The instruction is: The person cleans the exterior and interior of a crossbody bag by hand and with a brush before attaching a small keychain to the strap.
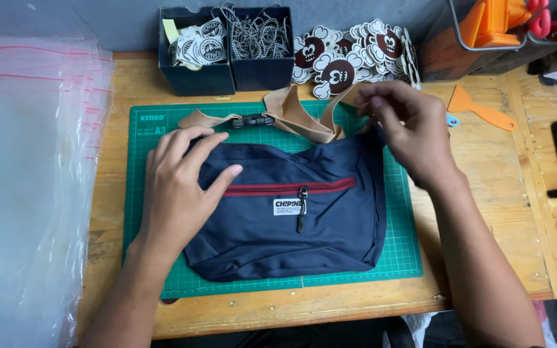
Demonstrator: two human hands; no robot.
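Clearly the navy sling bag (291, 219) looks soft and light; left hand (178, 187) lies flat, fingers spread, at frame centre-left, right hand (407, 132) pinches its tan strap (304, 119), probably the surest grip.

Open mat (401, 251) right of bag (291, 225); boxes (227, 64) crowding behind.

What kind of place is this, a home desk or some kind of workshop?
Probably a small packing or finishing bench for bags. A navy sling bag lies on a green cutting mat, clear zip bags are stacked on the left, and die-cut tags sit behind.
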